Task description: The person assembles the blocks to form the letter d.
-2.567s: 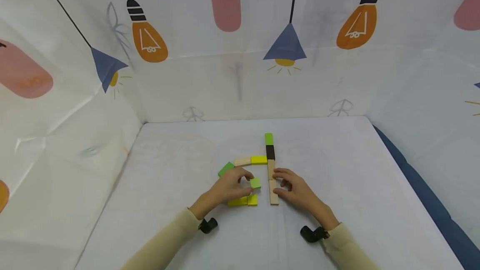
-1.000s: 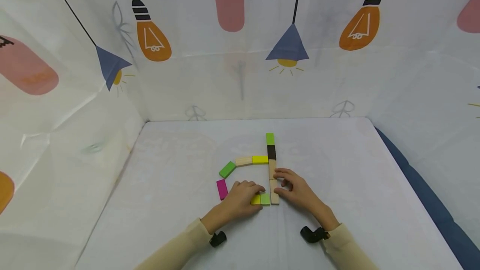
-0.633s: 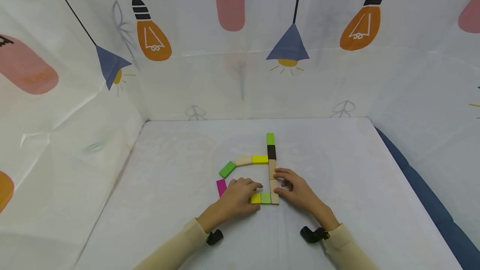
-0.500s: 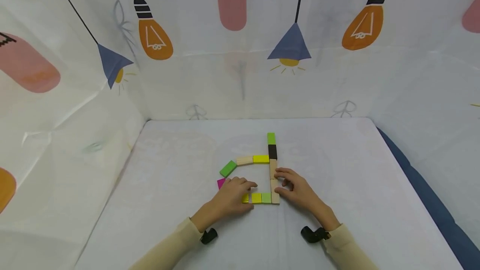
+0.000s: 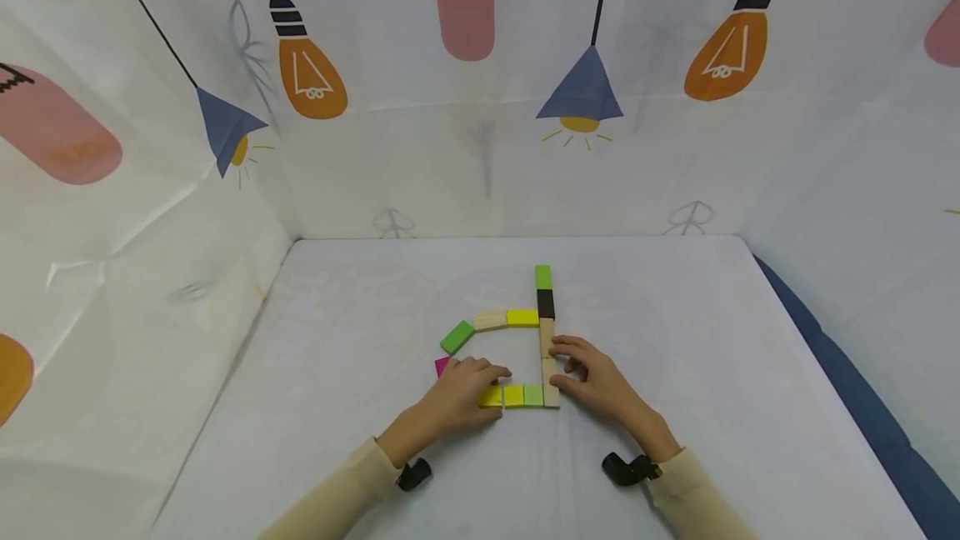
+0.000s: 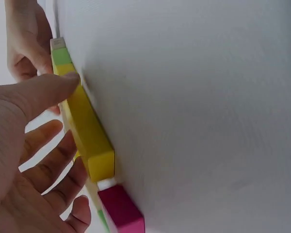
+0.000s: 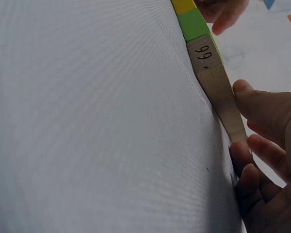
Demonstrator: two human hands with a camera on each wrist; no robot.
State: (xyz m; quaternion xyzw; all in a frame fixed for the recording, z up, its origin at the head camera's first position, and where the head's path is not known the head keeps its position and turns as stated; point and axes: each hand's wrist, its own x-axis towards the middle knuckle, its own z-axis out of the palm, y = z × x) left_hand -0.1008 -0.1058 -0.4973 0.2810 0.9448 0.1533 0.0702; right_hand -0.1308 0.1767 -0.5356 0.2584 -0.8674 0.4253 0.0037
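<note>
Coloured and plain wooden blocks form a loop with an upright line on its right. My left hand (image 5: 453, 394) pinches the long yellow block (image 5: 491, 397) in the bottom row, thumb on the near side. Right of it lie a small yellow block (image 5: 513, 396) and a light green block (image 5: 533, 396), which meets the lower plain block (image 5: 551, 382). My right hand (image 5: 600, 380) rests its thumb and fingertips against the right side of the two plain blocks, upper one (image 5: 547, 336) included. A magenta block (image 5: 442, 366) is partly hidden behind my left hand.
Above the plain blocks stand a dark block (image 5: 546, 304) and a green block (image 5: 543, 277). A yellow block (image 5: 522, 318), a plain block (image 5: 491, 321) and a tilted green block (image 5: 457, 337) form the loop's top. A printed sheet (image 5: 480, 165) rises behind the white table (image 5: 675, 298).
The light green block went from my left hand to the bottom row, against the plain block. My left hand then shifted left onto the long yellow block, and its gap narrowed. My right hand stayed.
</note>
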